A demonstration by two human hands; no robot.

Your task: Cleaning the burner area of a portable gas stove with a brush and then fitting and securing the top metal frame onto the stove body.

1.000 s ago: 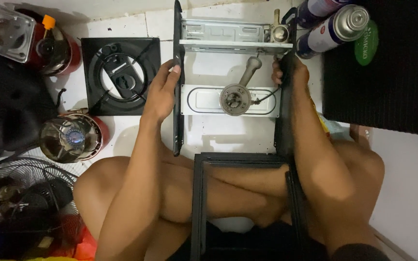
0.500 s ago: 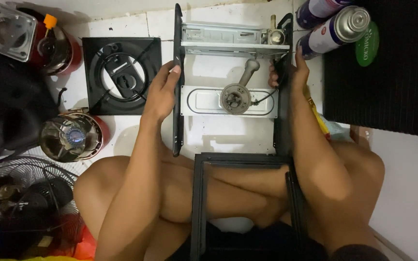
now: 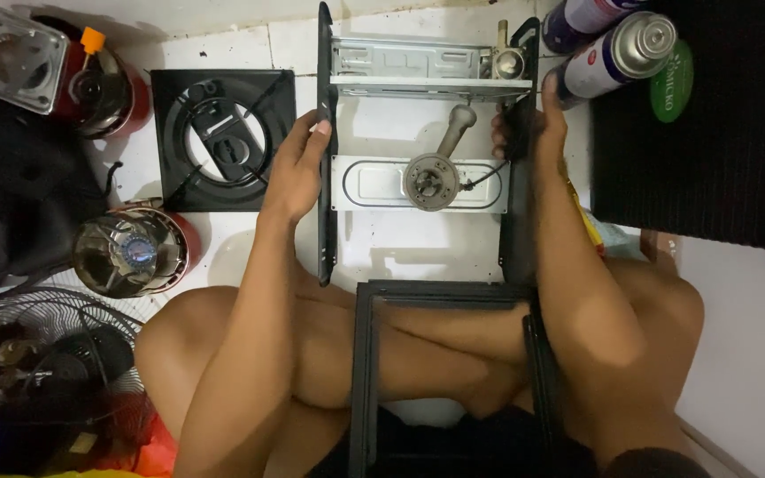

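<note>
White floor (image 3: pixel 400 239), left hand (image 3: pixel 292 168) and right hand (image 3: pixel 537 128) gripping stove frame (image 3: pixel 325 212) edges

burner (image 3: pixel 429 180) in stove frame (image 3: pixel 328 221) | pan support (image 3: pixel 221 139) left | cans (image 3: pixel 608 55) right

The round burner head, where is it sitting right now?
In the head view, the round burner head sits mid-frame inside the open stove frame, on the pale metal crossbar, between the left hand and the right hand.
</note>
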